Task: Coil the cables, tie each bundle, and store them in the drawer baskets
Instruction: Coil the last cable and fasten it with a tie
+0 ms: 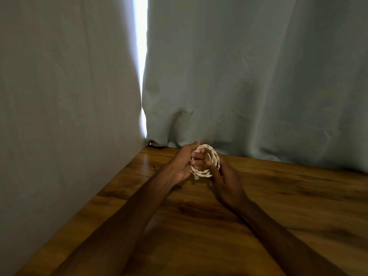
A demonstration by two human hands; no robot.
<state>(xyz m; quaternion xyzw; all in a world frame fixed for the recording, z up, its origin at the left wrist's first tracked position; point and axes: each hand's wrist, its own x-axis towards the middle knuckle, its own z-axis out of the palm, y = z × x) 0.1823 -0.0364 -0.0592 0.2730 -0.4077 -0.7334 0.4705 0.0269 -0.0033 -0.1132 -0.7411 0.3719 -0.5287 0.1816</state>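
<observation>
A: Which item is held?
B: A cream braided cable (200, 173), wound into a round multi-loop coil over a glossy wooden table (278, 196).
A: Finger state?
B: The left hand (184, 163) curls its fingers through the coil's centre and grips it. The right hand (224, 181) curls its fingers round the right rim. The cable end below the left fingers is blurred.

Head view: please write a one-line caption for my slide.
The left hand and right hand hold a coiled white cable over a wooden table, before grey-blue curtains.
</observation>
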